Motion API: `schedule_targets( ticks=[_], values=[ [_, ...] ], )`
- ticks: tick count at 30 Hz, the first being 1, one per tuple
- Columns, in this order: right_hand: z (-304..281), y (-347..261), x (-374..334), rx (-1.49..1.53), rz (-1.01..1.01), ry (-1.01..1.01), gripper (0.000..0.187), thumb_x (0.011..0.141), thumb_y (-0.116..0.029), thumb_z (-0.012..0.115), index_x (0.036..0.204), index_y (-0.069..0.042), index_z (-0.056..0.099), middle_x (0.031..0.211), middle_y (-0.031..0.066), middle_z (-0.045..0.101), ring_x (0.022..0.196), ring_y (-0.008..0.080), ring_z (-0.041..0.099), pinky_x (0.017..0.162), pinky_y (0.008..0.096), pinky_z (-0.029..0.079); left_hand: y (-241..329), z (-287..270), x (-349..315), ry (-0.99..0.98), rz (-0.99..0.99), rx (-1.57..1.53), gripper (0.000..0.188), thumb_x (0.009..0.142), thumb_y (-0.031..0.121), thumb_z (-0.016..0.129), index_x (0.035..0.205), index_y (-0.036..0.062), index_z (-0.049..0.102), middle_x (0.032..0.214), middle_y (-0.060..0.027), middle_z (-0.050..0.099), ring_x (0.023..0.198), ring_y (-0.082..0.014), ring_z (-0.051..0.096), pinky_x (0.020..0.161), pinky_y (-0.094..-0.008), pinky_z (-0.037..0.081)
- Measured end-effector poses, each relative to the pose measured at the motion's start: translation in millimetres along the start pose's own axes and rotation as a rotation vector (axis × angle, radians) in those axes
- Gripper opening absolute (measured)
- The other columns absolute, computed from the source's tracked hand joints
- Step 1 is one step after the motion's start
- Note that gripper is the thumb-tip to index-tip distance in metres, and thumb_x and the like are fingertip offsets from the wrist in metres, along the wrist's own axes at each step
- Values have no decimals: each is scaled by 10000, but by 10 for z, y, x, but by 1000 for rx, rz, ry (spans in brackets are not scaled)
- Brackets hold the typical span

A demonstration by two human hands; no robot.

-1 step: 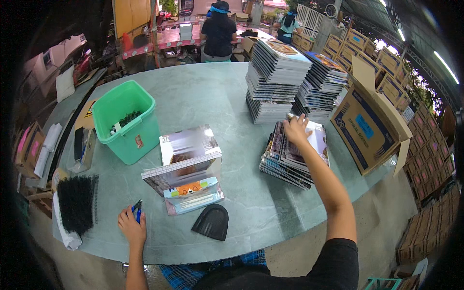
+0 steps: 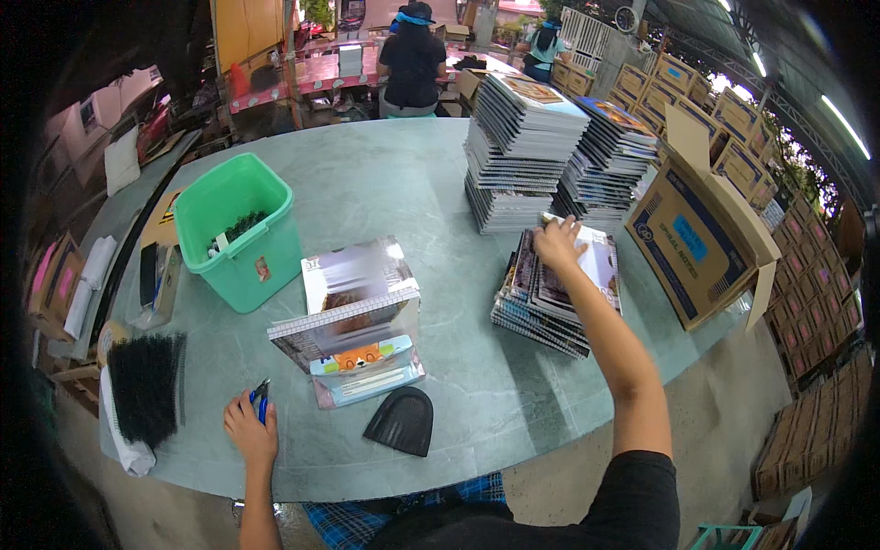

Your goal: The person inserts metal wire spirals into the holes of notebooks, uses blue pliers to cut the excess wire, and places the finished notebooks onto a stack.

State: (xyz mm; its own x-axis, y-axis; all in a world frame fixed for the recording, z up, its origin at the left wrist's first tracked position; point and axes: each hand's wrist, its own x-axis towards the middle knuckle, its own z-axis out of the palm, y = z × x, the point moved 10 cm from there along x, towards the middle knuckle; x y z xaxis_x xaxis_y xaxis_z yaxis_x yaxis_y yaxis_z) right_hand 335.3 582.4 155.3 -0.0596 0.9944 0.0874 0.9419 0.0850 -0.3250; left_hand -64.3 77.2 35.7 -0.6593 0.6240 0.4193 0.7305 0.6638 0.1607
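One table (image 2: 385, 183), two tall notebook stacks (image 2: 522, 156); right hand (image 2: 557, 244) on lower notebooks (image 2: 534, 313).

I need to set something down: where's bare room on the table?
The table between the bin and tall stacks is bare; so is the strip between the standing notebook and short stack. Crowded: far right, by the box; front left, by coils, pliers and the left hand.

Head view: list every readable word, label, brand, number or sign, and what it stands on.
Open brown carton: large dark print, legible, not copied here.
Blue label on it: small dark writing, unclear.
Cartons stacked behind: marks too small or blurred.
Green bin: sticker too small to read.
Notebook beside it: cover marks too small.
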Motion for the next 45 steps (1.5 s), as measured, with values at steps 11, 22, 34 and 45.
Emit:
schedule_targets(
  ticks=[11, 22, 34, 45],
  values=[
    [-483, -1718, -1430, 553, -854, 281, 422, 851, -297, 594, 1202, -68, 545, 1397, 219, 349, 1316, 400, 275, 1053, 513, 244, -2160, 19, 78, -49, -470, 301, 362, 849, 235, 559, 1122, -3, 547, 1105, -196, 543, 1077, -361, 493, 858, -453, 429],
    [216, -3106, -3201, 556, -1294, 50, 305, 716, -146, 671, 1012, -88, 630, 966, 52, 619, 853, 239, 555, 718, 360, 438, -1469, -1096, 449, 145, -516, -514, 205, 887, 220, 560, 866, 16, 567, 747, -88, 589, 683, -197, 597, 587, -335, 460],
    [157, -2840, -3457, 658, -1473, 149, 187, 702, -94, 656, 887, -97, 683, 867, 71, 656, 795, 250, 611, 672, 365, 470, 438, -900, 441, -315, -391, -1271, 205, 870, 94, 582, 1067, 38, 592, 754, -23, 595, 607, -100, 533, 590, -241, 458],
    [249, -3227, -3228, 580, -1228, -234, 174, 739, -119, 651, 901, -65, 682, 828, 134, 662, 757, 312, 622, 687, 421, 465, 819, -1114, 495, 66, -73, -827, 201, 873, 179, 611, 957, -5, 612, 725, -84, 622, 616, -120, 561, 568, -258, 446]
  ],
)
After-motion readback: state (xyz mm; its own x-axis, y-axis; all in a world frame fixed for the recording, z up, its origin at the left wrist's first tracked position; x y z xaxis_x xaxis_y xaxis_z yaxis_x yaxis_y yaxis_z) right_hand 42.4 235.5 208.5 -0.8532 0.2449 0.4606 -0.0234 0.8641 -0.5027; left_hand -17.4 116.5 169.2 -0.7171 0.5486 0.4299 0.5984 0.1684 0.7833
